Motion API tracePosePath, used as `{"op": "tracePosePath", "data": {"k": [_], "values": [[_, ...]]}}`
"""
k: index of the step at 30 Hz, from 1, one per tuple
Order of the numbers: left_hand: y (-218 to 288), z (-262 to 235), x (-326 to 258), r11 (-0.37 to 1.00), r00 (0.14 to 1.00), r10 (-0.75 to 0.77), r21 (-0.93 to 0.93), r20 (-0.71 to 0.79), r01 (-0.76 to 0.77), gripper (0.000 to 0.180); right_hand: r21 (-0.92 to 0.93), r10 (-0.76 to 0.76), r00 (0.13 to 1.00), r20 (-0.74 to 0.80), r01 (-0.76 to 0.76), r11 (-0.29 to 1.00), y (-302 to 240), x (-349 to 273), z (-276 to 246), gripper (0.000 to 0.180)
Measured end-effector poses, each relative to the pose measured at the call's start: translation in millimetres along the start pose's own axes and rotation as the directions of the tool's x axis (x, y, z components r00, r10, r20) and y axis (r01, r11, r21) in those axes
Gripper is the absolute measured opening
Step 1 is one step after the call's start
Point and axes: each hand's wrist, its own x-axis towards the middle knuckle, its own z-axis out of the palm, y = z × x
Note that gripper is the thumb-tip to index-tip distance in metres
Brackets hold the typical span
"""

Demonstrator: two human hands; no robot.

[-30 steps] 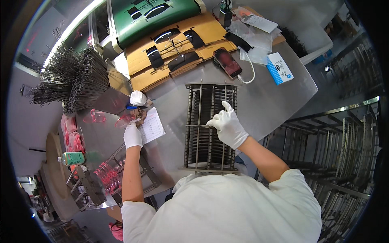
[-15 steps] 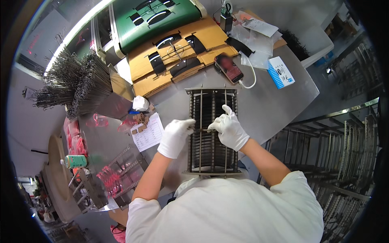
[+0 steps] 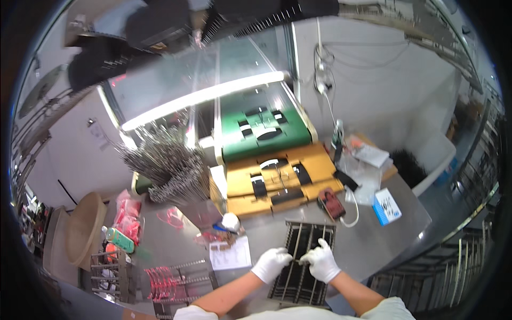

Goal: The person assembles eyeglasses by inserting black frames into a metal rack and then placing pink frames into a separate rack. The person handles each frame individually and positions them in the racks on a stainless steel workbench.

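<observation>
A metal rack (image 3: pixel 283 284) of rods and toothed side rails, with a row of dark thin plates inside, lies on the table in front of me. My left hand (image 3: pixel 272 265), in a white glove, is at its left rail, fingers curled together toward the middle. Over the right half is my right hand (image 3: pixel 321 262), also gloved, its thumb and fingers pinched near a rod and one finger raised. Whatever small part sits between the fingertips of either hand is too small to make out.
Behind the rack, curved black pieces lie on cardboard (image 3: pixel 237 206), with a green conveyor belt (image 3: pixel 230 140) beyond. A red phone (image 3: pixel 333 205) on a white cable and a blue-and-white box (image 3: pixel 387 207) are at right. Left are wire hooks (image 3: pixel 170 168), a paper sheet (image 3: pixel 234 257) and a bottle (image 3: pixel 120 240).
The view has tilted upward, so the rack and hands sit lower in the picture. Both hands keep nearly the same places over the rack, fingers still drawn together.
</observation>
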Motion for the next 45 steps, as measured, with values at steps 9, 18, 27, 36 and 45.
{"op": "tracePosePath", "data": {"k": [9,18,27,36,45], "values": [[0,13,-7,0.994,0.997,-0.075,0.079,0.017,0.073,0.025,-0.138,0.031,0.993,0.117,-0.015,0.990,-2,4,4,0.029],[57,-39,-19,0.978,0.974,-0.200,0.042,-0.109,0.206,0.041,0.085,0.294,0.951,-0.099,-0.286,0.954,-12,-2,8,0.021],[60,-78,-27,0.939,0.985,0.117,0.337,-0.129,-0.067,0.034,0.079,0.158,0.969,-0.193,-0.145,0.986,-63,15,-24,0.023],[92,-102,-24,0.963,0.993,-0.059,0.256,-0.102,0.083,0.056,0.054,0.195,0.957,-0.216,-0.187,0.981,-35,18,-11,0.020],[154,-118,-95,0.814,0.980,0.121,0.580,-0.156,-0.008,0.051,0.242,0.303,0.935,-0.186,-0.256,0.936,-50,66,-15,0.022]]}}
